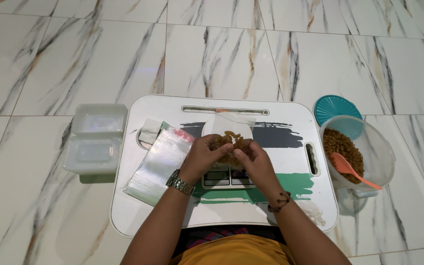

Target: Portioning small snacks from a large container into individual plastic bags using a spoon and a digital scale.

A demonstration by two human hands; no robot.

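Floor: we sit over a white marble-patterned tile floor (50,64) with grey and rust veins.
Table: a white rounded-corner plastic lap table (290,110) with dark grey and green brush-stroke print lies before us.
Tub: a clear round plastic tub of brown raisin-like pieces (369,147) stands just off the table's right edge, a salmon-pink plastic spoon (352,170) resting in it, its teal round lid (334,107) behind.
Boxes: two clear lidded rectangular plastic boxes (96,139) sit just left of the table.
Bag stack: a pile of clear flat zip bags (158,164) lies on the table's left part.
Scale: a small white digital kitchen scale (222,177) sits mid-table, mostly hidden under our hands.
Filled bag: a small clear bag holding brown pieces (229,135) is above the scale.
Left hand: our left hand (202,157) pinches the bag's near edge.
Right hand: our right hand (256,162) pinches the same edge, touching the left.
Doing it well: we judge the seal closes best if we keep the bag level and press along the strip from one end.
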